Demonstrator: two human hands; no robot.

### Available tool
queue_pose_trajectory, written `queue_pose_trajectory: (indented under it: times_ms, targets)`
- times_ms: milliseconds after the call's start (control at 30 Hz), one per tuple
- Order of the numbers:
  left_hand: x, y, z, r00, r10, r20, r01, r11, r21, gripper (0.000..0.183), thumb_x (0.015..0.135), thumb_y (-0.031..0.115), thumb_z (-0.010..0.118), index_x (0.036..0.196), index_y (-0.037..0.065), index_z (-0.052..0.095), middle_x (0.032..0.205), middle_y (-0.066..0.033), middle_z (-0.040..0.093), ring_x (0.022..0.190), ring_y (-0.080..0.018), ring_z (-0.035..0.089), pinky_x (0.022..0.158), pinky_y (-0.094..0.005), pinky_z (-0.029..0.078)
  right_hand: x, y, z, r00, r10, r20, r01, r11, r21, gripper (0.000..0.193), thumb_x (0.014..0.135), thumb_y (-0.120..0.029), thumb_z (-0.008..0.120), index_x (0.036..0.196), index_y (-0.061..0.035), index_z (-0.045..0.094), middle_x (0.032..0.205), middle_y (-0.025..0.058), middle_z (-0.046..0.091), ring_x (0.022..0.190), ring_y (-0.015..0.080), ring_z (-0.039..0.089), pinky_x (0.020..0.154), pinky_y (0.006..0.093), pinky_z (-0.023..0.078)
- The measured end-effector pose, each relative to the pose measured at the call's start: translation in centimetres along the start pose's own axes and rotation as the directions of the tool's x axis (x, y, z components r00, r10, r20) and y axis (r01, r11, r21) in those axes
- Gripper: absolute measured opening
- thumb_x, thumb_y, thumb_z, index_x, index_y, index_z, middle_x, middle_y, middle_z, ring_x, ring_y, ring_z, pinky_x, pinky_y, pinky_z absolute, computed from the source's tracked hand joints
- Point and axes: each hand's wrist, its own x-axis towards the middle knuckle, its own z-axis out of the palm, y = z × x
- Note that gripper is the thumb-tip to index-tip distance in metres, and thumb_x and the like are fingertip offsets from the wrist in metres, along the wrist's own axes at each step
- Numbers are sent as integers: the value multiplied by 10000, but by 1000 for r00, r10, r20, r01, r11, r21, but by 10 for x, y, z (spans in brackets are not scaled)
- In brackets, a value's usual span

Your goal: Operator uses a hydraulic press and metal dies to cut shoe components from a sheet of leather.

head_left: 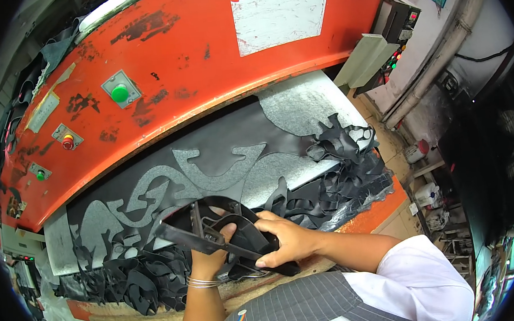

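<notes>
I hold a black cutting die (181, 230) with curved walls and inner cross-bars, tilted above the near edge of the cutting bed. My left hand (209, 259), with thin bangles at its wrist, reaches up into the frame and grips an inner part of it, thumb bent over. From the right, my right hand (293, 239) clasps the die's right end between thumb and fingers. Behind it a dark leather-like sheet (218, 130) lies on the bed, with curved openings cut through it. Whether a cut piece sits inside the die, I cannot tell.
An orange press beam (201, 68) with green buttons (120, 93) and a red knob (68, 142) spans the far side. Tangled black offcuts (337, 184) lie along the bed's near and right edges. The grey bed surface (307, 105) shows at the far right. A control box (394, 20) stands beyond.
</notes>
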Motion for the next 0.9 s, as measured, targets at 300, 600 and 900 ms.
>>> queue_pose_trajectory:
  times_ms: [300,600,900]
  targets:
    - [-26,-39,-94,980,8,-199,22,988,150,171,786,-68,499,910,36,555,863,-6,586,765,-121,557,679,-275,476,-5,6,-30,956,-127,-266,55,964,-261,647,594,-432,833,963,68,654,1283,301,468,1184,403,435,1018,446,361]
    - [-68,27,-165,964,-264,19,130,538,833,675,612,47,777,1219,-40,496,1081,-149,564,1007,-278,563,899,-350,465,65,22,-139,934,-72,-351,-193,725,-661,727,571,-491,796,987,93,679,1322,329,453,1229,426,400,1048,420,371]
    - [8,71,-151,887,-198,416,-267,516,814,912,550,147,838,1364,5,454,1352,-196,470,1255,-360,427,1063,-398,350,133,57,-159,972,-61,-228,-141,624,-768,726,535,-516,782,944,79,708,1304,323,496,1207,425,429,1005,393,424]
